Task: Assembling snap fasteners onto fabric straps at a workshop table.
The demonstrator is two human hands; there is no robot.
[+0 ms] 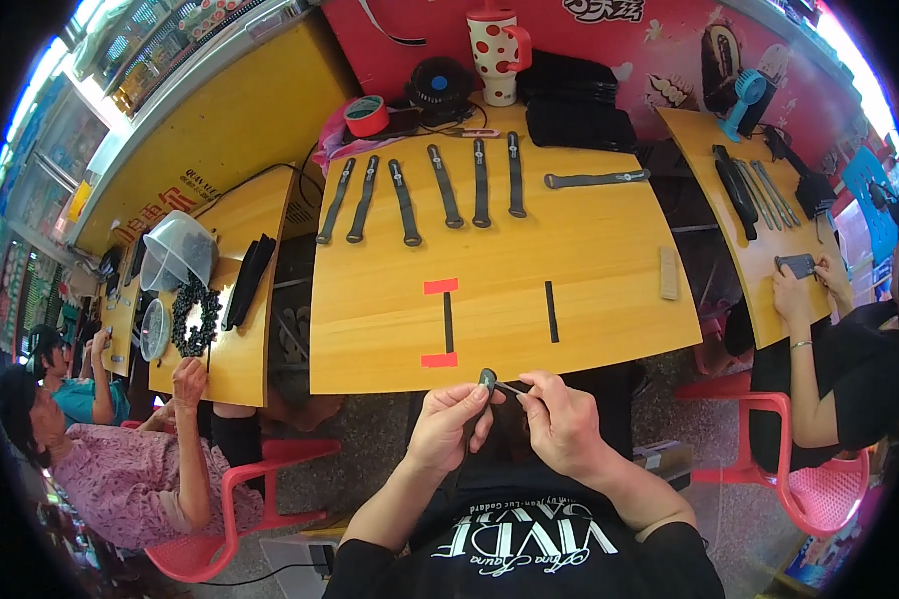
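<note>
At the table's near edge, my left hand (446, 429) grips a dark strap (486, 380) by its looped end, and the rest hangs below the fingers. My right hand (566, 427) is closed on a thin metal tool (510, 387), whose tip meets the strap's end; its exact kind is hidden. Several dark grey straps (442, 187) with loop ends lie in a row across the far half of the wooden table (370, 339). Another strap (597, 180) lies crosswise to their right. Closer to me are a black strip (448, 321) between red tape pieces (441, 287) and a second black strip (551, 311).
A pale ridged block (668, 273) rests near the right edge. Behind the straps stand a spotted tumbler (496, 65), a red tape roll (366, 116) and black packages (579, 122). People work at side tables; the left one holds small black pieces (196, 319).
</note>
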